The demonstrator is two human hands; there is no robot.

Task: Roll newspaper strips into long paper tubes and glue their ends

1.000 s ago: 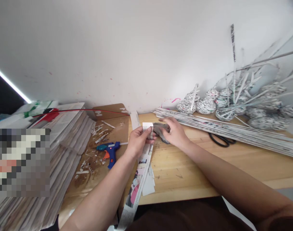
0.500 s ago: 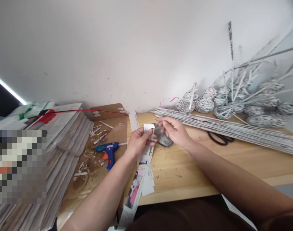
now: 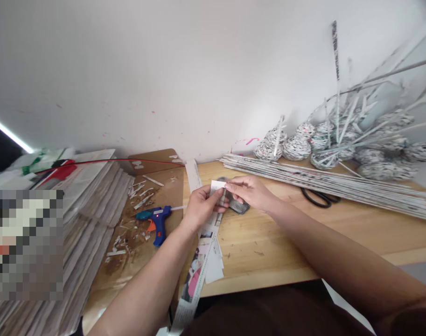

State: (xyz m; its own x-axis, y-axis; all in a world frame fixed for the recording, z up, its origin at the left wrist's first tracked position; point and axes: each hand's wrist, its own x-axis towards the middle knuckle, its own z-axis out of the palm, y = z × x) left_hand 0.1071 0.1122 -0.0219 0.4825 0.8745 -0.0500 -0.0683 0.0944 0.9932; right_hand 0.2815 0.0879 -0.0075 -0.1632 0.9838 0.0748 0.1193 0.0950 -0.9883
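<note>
- Near the centre of the frame I see my left hand [image 3: 201, 205] holding a newspaper strip [image 3: 199, 259], thumb across its upper end, fingers behind.
- My right hand [image 3: 254, 192], just right of it, is narrowed to a pinch, thumb and forefinger together at the strip's top right corner.
- The strip slants from the two hands down to the bottom edge of the frame, left of centre, its printed side facing me.
- Beneath the right hand I make out a grey cloth [image 3: 239, 207] on the wooden table [image 3: 275, 247].
- Pale paper pieces [image 3: 214, 269] lie partly under the strip, lower centre.
- Left of centre, a blue glue gun [image 3: 158, 225] lies on its side on a brown board [image 3: 171, 186], near torn paper scraps [image 3: 116, 253].
- A tall newspaper stack [image 3: 95, 238] fills the lower left; part of that area is pixelated.
- At right, a bundle of paper rods [image 3: 303, 176] runs diagonally, partly covering black-handled scissors [image 3: 319, 199].
- Behind it, upper right, woven paper forms [image 3: 297, 148] stand along the wall [image 3: 171, 79].
</note>
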